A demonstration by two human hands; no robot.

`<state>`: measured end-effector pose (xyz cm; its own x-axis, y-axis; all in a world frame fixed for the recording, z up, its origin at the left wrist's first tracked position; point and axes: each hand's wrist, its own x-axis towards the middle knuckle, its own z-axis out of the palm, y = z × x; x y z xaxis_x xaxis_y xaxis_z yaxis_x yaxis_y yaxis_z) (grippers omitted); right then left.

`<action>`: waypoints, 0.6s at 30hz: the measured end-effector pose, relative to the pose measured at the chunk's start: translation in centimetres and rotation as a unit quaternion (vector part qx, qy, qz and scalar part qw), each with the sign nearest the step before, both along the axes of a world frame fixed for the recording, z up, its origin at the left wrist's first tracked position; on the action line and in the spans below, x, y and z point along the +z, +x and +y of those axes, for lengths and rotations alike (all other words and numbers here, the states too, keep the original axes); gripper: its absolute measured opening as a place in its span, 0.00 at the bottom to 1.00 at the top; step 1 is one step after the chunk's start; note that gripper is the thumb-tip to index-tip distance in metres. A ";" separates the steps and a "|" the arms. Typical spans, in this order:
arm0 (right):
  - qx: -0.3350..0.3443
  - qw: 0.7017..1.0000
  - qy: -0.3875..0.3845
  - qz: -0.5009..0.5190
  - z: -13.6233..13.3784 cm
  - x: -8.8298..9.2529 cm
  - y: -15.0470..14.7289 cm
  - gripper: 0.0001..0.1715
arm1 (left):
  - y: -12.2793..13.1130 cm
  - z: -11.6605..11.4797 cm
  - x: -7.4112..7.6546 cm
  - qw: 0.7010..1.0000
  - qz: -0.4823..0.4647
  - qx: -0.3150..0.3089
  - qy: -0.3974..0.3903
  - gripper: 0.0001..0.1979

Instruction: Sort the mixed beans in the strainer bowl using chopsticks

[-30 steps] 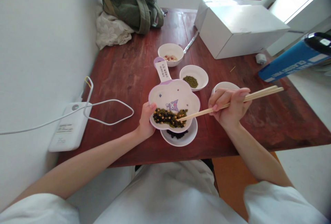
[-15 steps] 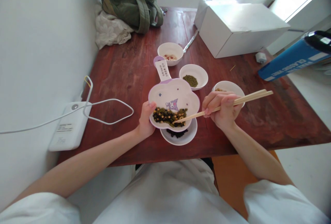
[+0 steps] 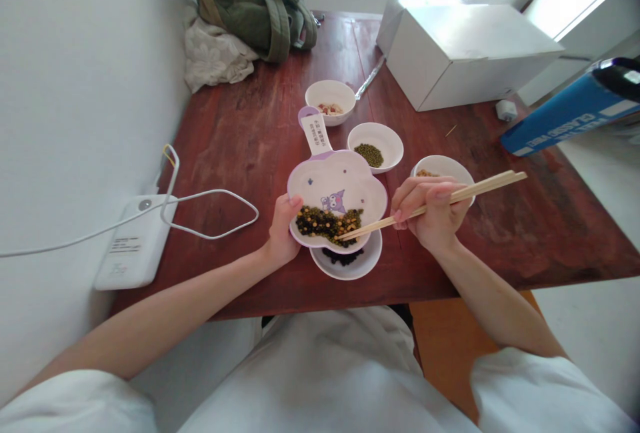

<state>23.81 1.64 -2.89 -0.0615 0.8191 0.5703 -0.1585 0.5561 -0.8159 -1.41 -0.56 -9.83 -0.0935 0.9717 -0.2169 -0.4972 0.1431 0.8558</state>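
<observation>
Left hand [image 3: 281, 236] steadies a flower-shaped plate [image 3: 336, 176] (label [image 3: 316, 134] unreadable).

Up on the head; facing forward and down. Close over the left hand [image 3: 283, 236] and right hand [image 3: 430, 213].

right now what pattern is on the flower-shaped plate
Purple cartoon character on a white plate, clearest in the head view.

label [image 3: 317, 134] too small to read, lower bowl [image 3: 346, 274] partly hidden, contents [image 3: 343, 257] perhaps beans
</observation>
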 end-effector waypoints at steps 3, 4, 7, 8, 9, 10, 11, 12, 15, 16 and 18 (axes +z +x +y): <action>-0.004 1.000 -0.025 -0.009 0.2 0.1 0.1 0.47 | 0.1 0.0 0.5 1.000 -0.020 -0.011 -0.008 0.31; -0.011 0.999 -0.030 -0.008 0.3 0.2 0.2 0.47 | 0.2 0.0 0.7 1.000 -0.021 -0.013 -0.007 0.31; -0.037 0.999 -0.017 0.010 0.3 0.1 0.4 0.46 | 0.5 0.1 1.1 1.000 -0.020 -0.019 -0.002 0.31; -0.037 0.999 -0.008 0.015 0.3 0.1 0.5 0.45 | 0.5 0.1 1.2 1.000 -0.019 -0.020 0.000 0.31; -0.034 0.999 -0.001 0.017 0.3 0.0 0.5 0.45 | 0.6 0.0 1.2 1.000 -0.017 -0.018 0.001 0.30; -0.028 0.999 0.002 0.015 0.3 0.0 0.5 0.45 | 0.6 0.0 1.3 1.000 -0.016 -0.016 0.003 0.30; -0.023 1.000 0.001 0.010 0.2 0.0 0.5 0.45 | 0.6 0.0 1.2 1.000 -0.014 -0.013 0.004 0.30; -0.021 1.000 -0.001 0.006 0.2 0.0 0.5 0.46 | 0.6 0.0 1.2 1.000 -0.011 -0.009 0.005 0.30; -0.020 1.000 -0.001 0.006 0.1 0.0 0.3 0.46 | 0.6 0.0 1.3 1.000 -0.009 -0.001 0.001 0.30; -0.020 1.000 -0.002 0.009 0.1 0.1 0.3 0.46 | 0.6 0.0 1.3 1.000 -0.011 -0.001 -0.003 0.30; -0.020 1.000 -0.009 0.007 0.1 0.1 0.3 0.44 | 0.6 0.0 1.4 1.000 -0.020 -0.003 -0.008 0.30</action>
